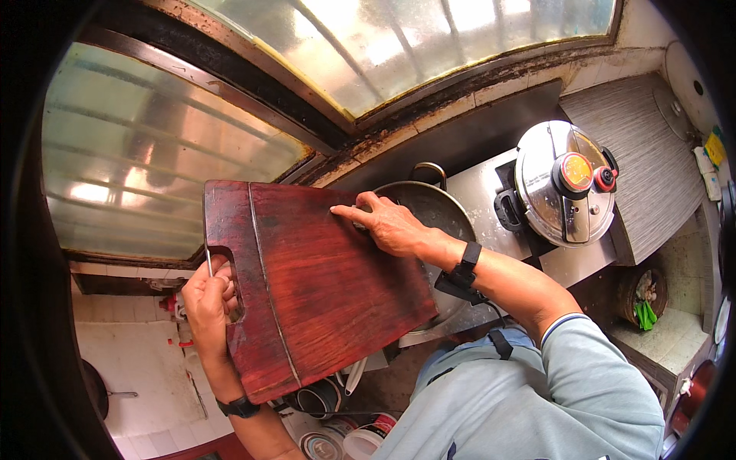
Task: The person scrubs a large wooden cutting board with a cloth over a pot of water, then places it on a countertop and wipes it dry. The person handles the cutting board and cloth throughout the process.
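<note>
A wet, reddish-brown wooden cutting board (328, 276) is held tilted over a wok (454, 218), covering the left part of it. My left hand (210, 299) grips the board through the handle slot at its left end. On the board's upper face, near its far right part, rests my right hand (391, 224), index finger stretched out to the left. Something small and greyish shows under its fingers; I cannot tell what it is, and the palm is hidden. Both wrists wear black bands.
To the right of the wok stands a pressure cooker (566, 184) on the steel stove (483, 184). A grey counter (638, 155) lies beyond it. Frosted windows (414, 52) rise behind. Below the board are a pot (319, 397) and white tubs (365, 443).
</note>
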Demonstrator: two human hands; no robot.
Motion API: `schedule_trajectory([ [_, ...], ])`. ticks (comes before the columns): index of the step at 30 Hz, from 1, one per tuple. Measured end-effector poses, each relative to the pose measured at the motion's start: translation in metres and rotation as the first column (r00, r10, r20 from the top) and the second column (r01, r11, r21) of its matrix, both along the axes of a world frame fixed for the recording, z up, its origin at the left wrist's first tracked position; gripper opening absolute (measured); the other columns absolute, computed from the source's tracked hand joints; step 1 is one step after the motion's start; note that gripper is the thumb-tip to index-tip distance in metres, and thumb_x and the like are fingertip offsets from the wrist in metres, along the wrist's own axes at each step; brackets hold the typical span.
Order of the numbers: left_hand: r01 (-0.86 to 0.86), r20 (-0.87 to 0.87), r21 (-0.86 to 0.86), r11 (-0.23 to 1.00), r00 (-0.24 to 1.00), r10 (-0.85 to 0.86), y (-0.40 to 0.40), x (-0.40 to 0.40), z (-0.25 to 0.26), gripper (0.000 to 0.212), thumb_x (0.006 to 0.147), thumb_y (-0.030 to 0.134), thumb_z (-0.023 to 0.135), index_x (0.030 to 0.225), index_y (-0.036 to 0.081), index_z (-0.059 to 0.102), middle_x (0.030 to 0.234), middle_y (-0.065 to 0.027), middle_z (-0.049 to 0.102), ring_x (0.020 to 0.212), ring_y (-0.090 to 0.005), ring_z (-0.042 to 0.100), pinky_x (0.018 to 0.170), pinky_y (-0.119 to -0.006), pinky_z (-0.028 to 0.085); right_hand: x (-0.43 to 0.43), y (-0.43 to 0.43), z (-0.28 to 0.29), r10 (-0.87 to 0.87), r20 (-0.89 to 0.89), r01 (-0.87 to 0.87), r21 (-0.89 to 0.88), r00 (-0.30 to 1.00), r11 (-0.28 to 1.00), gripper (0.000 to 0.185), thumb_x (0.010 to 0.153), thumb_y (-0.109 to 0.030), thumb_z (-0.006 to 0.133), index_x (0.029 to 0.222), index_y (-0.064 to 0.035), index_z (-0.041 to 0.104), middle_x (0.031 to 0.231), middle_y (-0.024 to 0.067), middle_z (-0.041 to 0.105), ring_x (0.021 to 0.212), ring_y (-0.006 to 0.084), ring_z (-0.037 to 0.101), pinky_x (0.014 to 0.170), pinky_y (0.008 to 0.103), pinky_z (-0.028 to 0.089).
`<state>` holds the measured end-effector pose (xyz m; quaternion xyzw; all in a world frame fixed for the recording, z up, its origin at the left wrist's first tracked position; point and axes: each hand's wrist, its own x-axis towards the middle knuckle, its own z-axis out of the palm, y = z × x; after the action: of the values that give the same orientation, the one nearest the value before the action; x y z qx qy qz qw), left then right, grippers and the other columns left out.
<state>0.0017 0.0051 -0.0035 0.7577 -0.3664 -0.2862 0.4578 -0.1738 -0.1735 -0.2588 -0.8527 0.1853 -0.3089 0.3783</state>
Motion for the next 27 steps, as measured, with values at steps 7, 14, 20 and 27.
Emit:
schedule_trajectory([
  [7, -0.007, 0.019, 0.004, 1.000, 1.000, 0.007, 0.000, 0.002, -0.001, 0.033, 0.093, 0.007, 0.047, 0.119, -0.008, 0.061, 0.078, 0.0064, 0.051, 0.059, 0.0019, 0.033, 0.049, -0.017, 0.026, -0.001, -0.001, -0.002, -0.021, -0.001, 0.021, 0.017, 1.000, 1.000, 0.061, 0.092, 0.000, 0.053, 0.146, -0.0280, 0.049, 0.119, 0.0190, 0.054, 0.100, 0.0408, 0.060, 0.087, 0.0489, 0.052],
  [14, -0.020, 0.013, -0.003, 1.000, 1.000, 0.020, -0.001, -0.001, -0.002, 0.033, 0.093, 0.007, 0.047, 0.119, -0.007, 0.061, 0.076, 0.0073, 0.049, 0.059, 0.0016, 0.032, 0.049, -0.017, 0.025, 0.028, 0.019, 0.062, -0.195, 0.459, 0.120, 0.188, 0.867, 0.975, 0.047, 0.085, -0.004, 0.068, 0.129, -0.0045, 0.053, 0.123, 0.0204, 0.057, 0.109, 0.0407, 0.061, 0.092, 0.0432, 0.054],
  [20, -0.004, 0.021, 0.028, 1.000, 1.000, 0.003, -0.003, 0.000, 0.001, 0.033, 0.093, 0.007, 0.046, 0.119, -0.007, 0.060, 0.075, 0.0077, 0.048, 0.057, 0.0012, 0.032, 0.048, -0.018, 0.024, 0.060, 0.044, 0.089, -0.174, 0.591, 0.194, 0.030, 0.788, 0.981, 0.040, 0.083, 0.001, 0.066, 0.121, -0.0084, 0.063, 0.121, 0.0160, 0.059, 0.109, 0.0367, 0.059, 0.091, 0.0424, 0.053],
  [27, -0.043, 0.038, -0.009, 0.999, 0.998, 0.043, -0.008, -0.010, 0.000, 0.029, 0.094, 0.007, 0.047, 0.117, -0.006, 0.060, 0.076, 0.0073, 0.050, 0.058, 0.0015, 0.032, 0.048, -0.018, 0.024, 0.033, 0.000, -0.080, -0.456, -0.054, 0.457, 0.179, 0.889, 0.871, 0.030, 0.086, -0.005, 0.057, 0.115, -0.0052, 0.065, 0.117, 0.0234, 0.060, 0.110, 0.0424, 0.059, 0.091, 0.0483, 0.053],
])
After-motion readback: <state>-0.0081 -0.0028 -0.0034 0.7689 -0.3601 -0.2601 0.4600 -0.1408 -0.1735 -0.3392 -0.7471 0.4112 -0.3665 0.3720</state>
